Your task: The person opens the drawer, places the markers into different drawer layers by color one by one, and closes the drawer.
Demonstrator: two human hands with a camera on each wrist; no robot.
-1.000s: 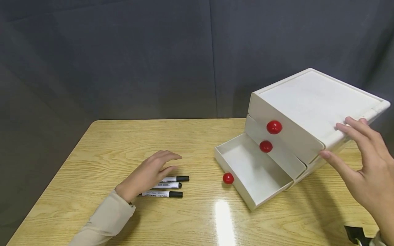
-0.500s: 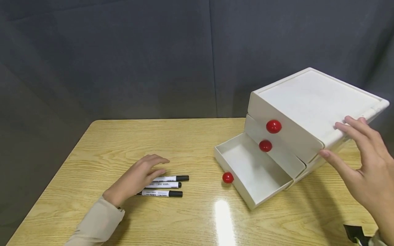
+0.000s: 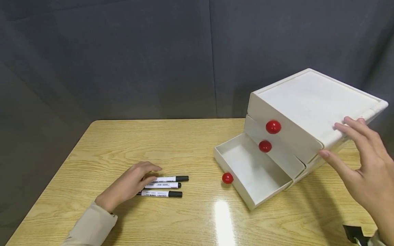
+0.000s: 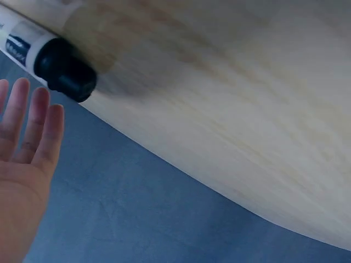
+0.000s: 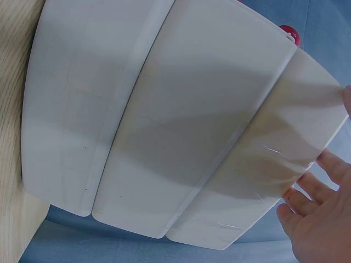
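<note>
Three white markers with black caps lie side by side on the table: a far marker (image 3: 168, 179), a middle marker (image 3: 164, 185) and a near marker (image 3: 158, 193). My left hand (image 3: 129, 184) is over their left ends, fingers loosely bent, thumb beside the far marker. In the left wrist view, the hand's fingers stretch close to a marker's black cap (image 4: 63, 68). At right stands a white drawer unit (image 3: 320, 102) with red knobs, its lowest drawer (image 3: 255, 171) pulled out and bare inside. My right hand (image 3: 369, 164) touches the unit's top edge with spread fingers.
The wooden table (image 3: 191, 147) ends at the back before a dark curtain (image 3: 154, 61). A red knob (image 3: 227, 178) juts from the pulled-out drawer toward the markers. Something black (image 3: 354, 234) lies at the lower right near the right sleeve.
My left hand has moved left and slightly nearer over the markers, uncovering more of their right parts. The right hand stays at the drawer unit's edge.
</note>
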